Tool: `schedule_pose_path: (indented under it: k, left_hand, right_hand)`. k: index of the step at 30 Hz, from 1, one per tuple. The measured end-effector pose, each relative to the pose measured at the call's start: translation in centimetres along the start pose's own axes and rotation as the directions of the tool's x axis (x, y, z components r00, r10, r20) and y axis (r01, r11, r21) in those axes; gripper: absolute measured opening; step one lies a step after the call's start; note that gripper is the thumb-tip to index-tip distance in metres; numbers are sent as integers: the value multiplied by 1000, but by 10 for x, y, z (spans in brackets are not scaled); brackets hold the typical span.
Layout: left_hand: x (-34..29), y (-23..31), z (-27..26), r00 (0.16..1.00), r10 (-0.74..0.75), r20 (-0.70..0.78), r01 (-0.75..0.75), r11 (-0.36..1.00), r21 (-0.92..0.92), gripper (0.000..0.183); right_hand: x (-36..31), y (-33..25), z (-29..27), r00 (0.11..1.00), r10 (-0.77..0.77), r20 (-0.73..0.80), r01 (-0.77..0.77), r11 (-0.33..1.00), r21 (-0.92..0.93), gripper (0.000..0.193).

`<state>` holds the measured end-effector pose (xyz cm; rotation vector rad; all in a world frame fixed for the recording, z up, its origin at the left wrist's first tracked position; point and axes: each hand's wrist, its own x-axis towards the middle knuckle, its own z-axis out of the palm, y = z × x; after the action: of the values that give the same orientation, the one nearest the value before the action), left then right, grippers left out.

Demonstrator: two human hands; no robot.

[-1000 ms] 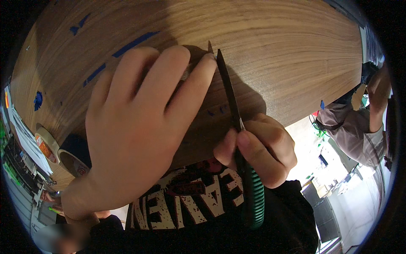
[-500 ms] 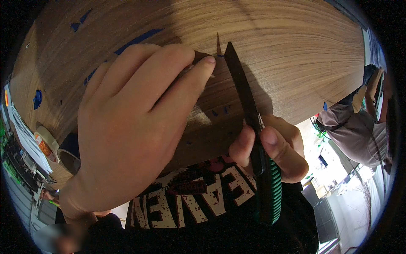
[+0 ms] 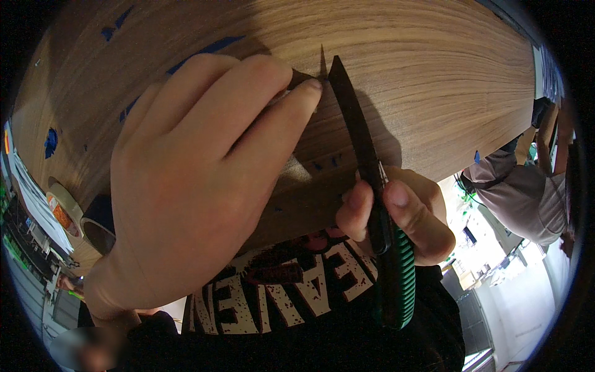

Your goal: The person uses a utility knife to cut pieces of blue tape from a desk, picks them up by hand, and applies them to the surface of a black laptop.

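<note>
My right hand [image 3: 418,214] grips a utility knife [image 3: 395,273] with a black and green ribbed handle. Its long dark blade is extended and points away from me over the wooden table [image 3: 446,80]. Left of the blade, my left hand [image 3: 192,161] is closed with thumb and index finger pinched together. The thumb tip is close beside the blade's end; whatever sits in the pinch is too small or hidden to name. Scraps of blue tape [image 3: 217,46] lie on the tabletop beyond and around my left hand.
At the left edge stand a cream tape roll [image 3: 64,208] and a dark blue tape roll [image 3: 99,226]. A crumpled blue scrap [image 3: 51,144] lies farther up. Another person [image 3: 517,195] is off the table's right side. The table's near edge meets my dark printed shirt [image 3: 279,304].
My left hand has shifted slightly up and to the right, bringing its thumb tip nearer the blade. The small blue bit by the blade's tip no longer shows. The knife has barely moved.
</note>
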<state>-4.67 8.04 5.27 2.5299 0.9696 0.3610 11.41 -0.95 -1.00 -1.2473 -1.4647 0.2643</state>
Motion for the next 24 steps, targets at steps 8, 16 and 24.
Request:
schedule_pose_path:
  k: [8, 16, 24]
  left_hand:
    - [-1, 1, -1, 995, -80, 61, 75, 994, 77, 35]
    - [-1, 0, -3, 993, -83, 78, 76, 992, 98, 34]
    - [-4, -2, -1, 997, -56, 52, 48, 988, 150, 35]
  right_hand:
    - [2, 0, 0, 999, 2, 45, -2, 1000, -2, 29]
    - [3, -4, -1, 992, -7, 122, 7, 1000, 1, 29]
    - [4, 3, 11, 990, -138, 13, 137, 990, 40, 26]
